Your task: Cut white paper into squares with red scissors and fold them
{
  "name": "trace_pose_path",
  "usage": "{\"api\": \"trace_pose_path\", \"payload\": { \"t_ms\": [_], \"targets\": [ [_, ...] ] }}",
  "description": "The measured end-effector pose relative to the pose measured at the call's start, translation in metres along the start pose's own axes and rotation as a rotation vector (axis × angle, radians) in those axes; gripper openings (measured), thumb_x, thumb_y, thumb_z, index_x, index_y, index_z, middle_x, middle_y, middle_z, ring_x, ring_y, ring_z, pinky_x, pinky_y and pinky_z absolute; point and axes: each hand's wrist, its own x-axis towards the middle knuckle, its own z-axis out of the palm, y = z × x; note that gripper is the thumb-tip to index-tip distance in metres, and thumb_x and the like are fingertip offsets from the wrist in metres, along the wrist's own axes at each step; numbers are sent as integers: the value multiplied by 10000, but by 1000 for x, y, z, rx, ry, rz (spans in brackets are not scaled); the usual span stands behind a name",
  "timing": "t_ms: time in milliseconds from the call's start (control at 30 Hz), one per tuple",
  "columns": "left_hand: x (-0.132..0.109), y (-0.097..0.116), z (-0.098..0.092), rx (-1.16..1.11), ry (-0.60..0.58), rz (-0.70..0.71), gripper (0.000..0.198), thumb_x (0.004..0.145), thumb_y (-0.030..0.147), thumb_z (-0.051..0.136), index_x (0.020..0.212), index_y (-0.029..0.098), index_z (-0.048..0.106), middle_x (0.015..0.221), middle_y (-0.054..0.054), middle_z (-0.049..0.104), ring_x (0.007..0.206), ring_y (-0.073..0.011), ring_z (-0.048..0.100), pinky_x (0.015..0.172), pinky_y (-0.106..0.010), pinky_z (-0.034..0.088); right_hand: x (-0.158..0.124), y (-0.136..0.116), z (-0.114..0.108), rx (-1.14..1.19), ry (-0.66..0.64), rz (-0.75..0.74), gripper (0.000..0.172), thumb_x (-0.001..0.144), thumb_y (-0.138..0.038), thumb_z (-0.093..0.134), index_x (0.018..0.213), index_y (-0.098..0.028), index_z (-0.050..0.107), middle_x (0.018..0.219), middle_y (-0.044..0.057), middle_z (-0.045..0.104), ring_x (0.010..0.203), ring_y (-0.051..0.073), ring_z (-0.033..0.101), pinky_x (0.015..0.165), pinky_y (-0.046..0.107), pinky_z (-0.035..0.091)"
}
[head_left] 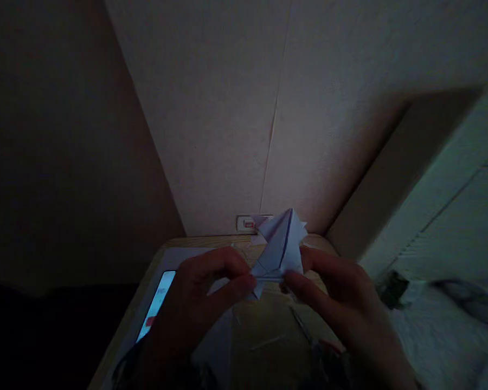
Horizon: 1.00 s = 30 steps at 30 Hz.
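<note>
Pinching from both sides, the two hands have the folded paper [278,249] between them, and I follow it from afar through the head camera; the left hand [193,298] grips the lower left corner between thumb and forefinger, the two tips meeting at the very edge; over on the other side the right hand [345,292] has its thumb at the front of the lower edge and its forefinger against the right side, so both hands are clamped on the same piece, apart from each other with paper between; what a shape it is, a tall point rising at the top, a dark crease running down the middle; it is held up in front of me, above the far part of the wooden table [256,319]; behind it I spot a socket plate [241,223] with a red part, low on the pale wall [211,135]; down on the left a lit phone [162,287] lies partly hidden by the left hand, a pale sheet [215,336] under that wrist; near the right hand lie what look like scissors [301,322], dim and partly covered, and a thin strip [268,343] just beside them.
</note>
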Motion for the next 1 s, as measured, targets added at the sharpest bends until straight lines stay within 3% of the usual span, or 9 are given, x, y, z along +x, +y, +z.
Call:
{"api": "trace_pose_path", "payload": {
  "t_ms": [133, 333, 467, 733, 1000],
  "targets": [
    [1, 4, -2, 32, -54, 6, 205, 750, 220, 692, 552, 224, 639, 619, 51, 632, 632, -118, 564, 610, -220, 402, -4, -6, -3, 47, -17, 4, 254, 886, -328, 661, 661, -216, 619, 656, -49, 590, 659, 123, 538, 624, 236, 402],
    [1, 7, 2, 61, -34, 9, 202, 743, 228, 669, 546, 222, 623, 584, 52, 596, 598, -117, 548, 600, -224, 413, -3, -6, -4, 53, -28, 31, 271, 896, -353, 647, 663, -217, 632, 646, -41, 583, 651, 127, 533, 585, 239, 388],
    [2, 6, 6, 85, 77, 3, 205, 737, 246, 660, 547, 223, 587, 583, 57, 569, 608, -117, 552, 619, -220, 431, -2, -2, -8, 19, -19, 11, 253, 889, -363, 631, 681, -219, 652, 646, -35, 593, 637, 133, 535, 576, 247, 391],
    [1, 6, 10, 128, 145, 32, 190, 749, 249, 647, 569, 224, 588, 587, 65, 575, 605, -106, 567, 612, -202, 454, 7, 5, -13, -44, -108, -5, 124, 819, -321, 701, 745, -222, 715, 726, -19, 693, 744, 170, 624, 706, 272, 439],
    [3, -4, 8, 139, 59, 25, 101, 741, 237, 659, 643, 231, 641, 642, 57, 641, 633, -121, 632, 624, -206, 502, 7, 4, -11, 5, -52, 23, 177, 797, -318, 699, 656, -228, 642, 671, -37, 647, 691, 158, 586, 667, 270, 405]
  ]
}}
